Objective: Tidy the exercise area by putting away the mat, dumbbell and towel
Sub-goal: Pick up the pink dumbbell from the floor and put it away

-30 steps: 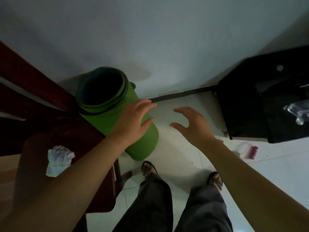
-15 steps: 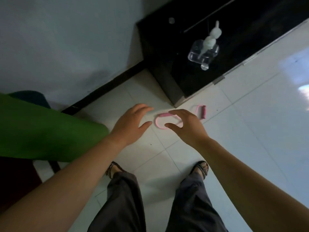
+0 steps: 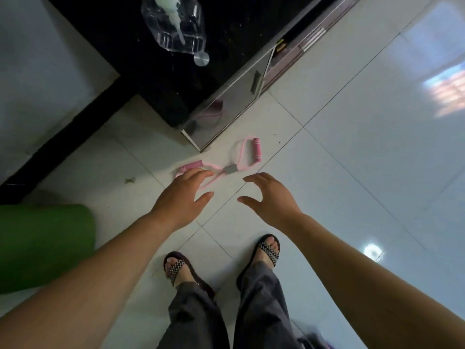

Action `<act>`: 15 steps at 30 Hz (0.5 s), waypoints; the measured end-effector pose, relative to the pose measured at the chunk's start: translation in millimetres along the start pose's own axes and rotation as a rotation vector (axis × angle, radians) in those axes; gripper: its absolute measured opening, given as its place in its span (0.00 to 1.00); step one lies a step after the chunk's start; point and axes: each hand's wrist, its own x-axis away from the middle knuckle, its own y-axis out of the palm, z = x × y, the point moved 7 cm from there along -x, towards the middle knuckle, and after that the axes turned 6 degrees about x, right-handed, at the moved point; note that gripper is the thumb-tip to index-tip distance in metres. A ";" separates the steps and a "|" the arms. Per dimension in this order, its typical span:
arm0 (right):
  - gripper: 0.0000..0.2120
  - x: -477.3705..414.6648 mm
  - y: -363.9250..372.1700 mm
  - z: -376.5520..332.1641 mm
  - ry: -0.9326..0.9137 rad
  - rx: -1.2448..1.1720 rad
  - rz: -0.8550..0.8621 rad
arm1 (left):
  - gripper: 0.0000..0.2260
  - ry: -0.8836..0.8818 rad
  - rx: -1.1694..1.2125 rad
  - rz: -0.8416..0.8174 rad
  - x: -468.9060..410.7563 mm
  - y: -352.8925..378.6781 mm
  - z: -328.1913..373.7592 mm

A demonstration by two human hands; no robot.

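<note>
Green mat (image 3: 45, 245) rolled at 9 o'clock. Step now, imo: pink handled band (image 3: 229, 169), floor (image 3: 352, 172) at 12 by cabinet (image 3: 141, 71). L hand (image 3: 183, 197), R hand (image 3: 270, 197) both spread, empty, above it. Next: drop lower, grab handles.

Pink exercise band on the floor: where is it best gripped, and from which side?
Probably the grey centre clasp of the pink exercise band, pinched from above. The band lies flat on the floor, both loops meet at the clasp, and it shows uncovered just beyond the left hand and right hand.
</note>
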 end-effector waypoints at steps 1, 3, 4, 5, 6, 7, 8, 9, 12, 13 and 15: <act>0.25 -8.2 8.1 5.3 0.000 -0.013 0.010 | 0.19 0.002 -0.013 -0.002 -8.8 4.8 -9.5; 0.25 -27.8 26.7 16.1 -0.003 -0.031 0.035 | 0.19 0.013 -0.031 0.000 -29.9 16.4 -30.6; 0.25 -39.5 38.0 22.1 -0.003 -0.037 0.044 | 0.19 0.014 -0.040 0.002 -41.9 24.3 -42.6; 0.25 -53.1 50.8 27.9 -0.010 -0.036 0.051 | 0.19 0.012 -0.051 0.005 -54.8 33.3 -55.2; 0.25 -67.1 64.5 33.7 -0.019 -0.029 0.057 | 0.19 0.008 -0.062 0.007 -67.6 43.5 -68.0; 0.25 -82.2 78.5 39.4 -0.032 -0.018 0.066 | 0.19 0.008 -0.068 0.013 -80.3 54.6 -80.5; 0.24 -97.9 92.3 45.3 -0.047 -0.005 0.076 | 0.18 0.012 -0.066 0.022 -93.3 65.7 -93.3; 0.24 -113.1 106.2 51.6 -0.054 0.005 0.084 | 0.18 0.015 -0.058 0.030 -104.9 76.4 -105.5; 0.24 -158.5 145.1 73.9 -0.053 0.029 0.108 | 0.18 0.028 -0.056 0.064 -138.3 106.6 -144.9; 0.24 -173.2 156.4 80.6 -0.059 0.038 0.120 | 0.18 0.031 -0.064 0.074 -149.6 115.2 -159.0; 0.23 -201.0 177.6 92.5 -0.075 0.068 0.150 | 0.17 0.028 -0.079 0.094 -171.3 130.6 -187.9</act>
